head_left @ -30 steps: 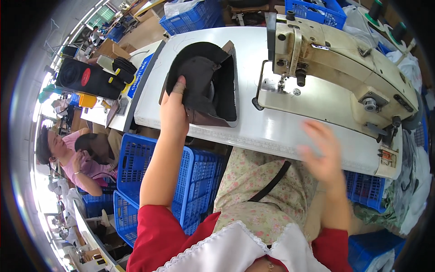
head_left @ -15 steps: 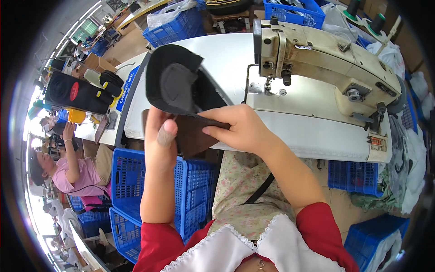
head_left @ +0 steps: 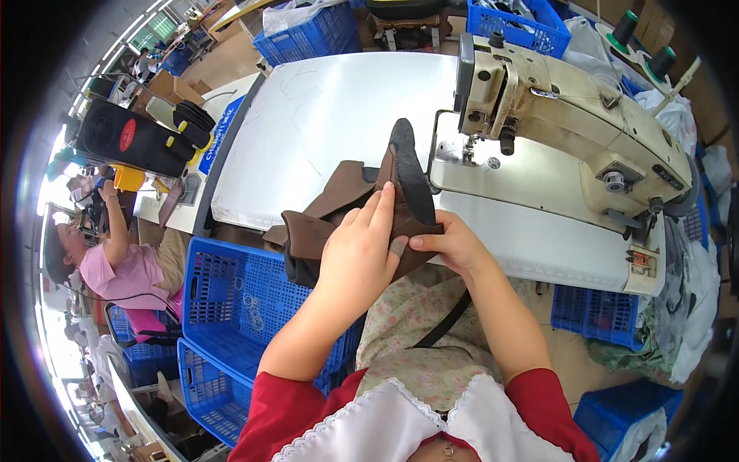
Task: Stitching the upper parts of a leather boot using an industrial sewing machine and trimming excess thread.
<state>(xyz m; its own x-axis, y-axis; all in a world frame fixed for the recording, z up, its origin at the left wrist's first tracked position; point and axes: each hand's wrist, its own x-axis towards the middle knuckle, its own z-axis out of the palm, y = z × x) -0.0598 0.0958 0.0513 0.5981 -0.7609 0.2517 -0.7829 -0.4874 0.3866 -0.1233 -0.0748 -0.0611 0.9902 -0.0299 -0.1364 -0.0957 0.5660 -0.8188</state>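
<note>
The left hand [head_left: 358,254] lies nearly flat on a brown piece [head_left: 308,235], its fingers together and pressing along the raised part, while the right hand [head_left: 462,245] pinches the lower edge of that part between thumb and fingers. The brown piece sits over the near edge of the table, left of the sewing machine, with a curved black strip [head_left: 412,173] standing up beside the left fingertips; whether the brown flaps behind are one piece with it, I cannot tell. The step in hand looks like turning and evening out the piece by hand, away from the needle; the next move seems to call for a firm pinch on the edge and a smoothing press along the strip. Below the table's edge, a blue crate [head_left: 223,285] stands to the left. The white table [head_left: 308,115] shows a wide bare stretch beyond the piece, and the sewing machine [head_left: 573,100] fills its right side. Farther off, another person [head_left: 127,273] sits at the left near a smaller table bearing a black roll [head_left: 115,135], and green-topped spools [head_left: 625,27] stand behind the machine.
</note>
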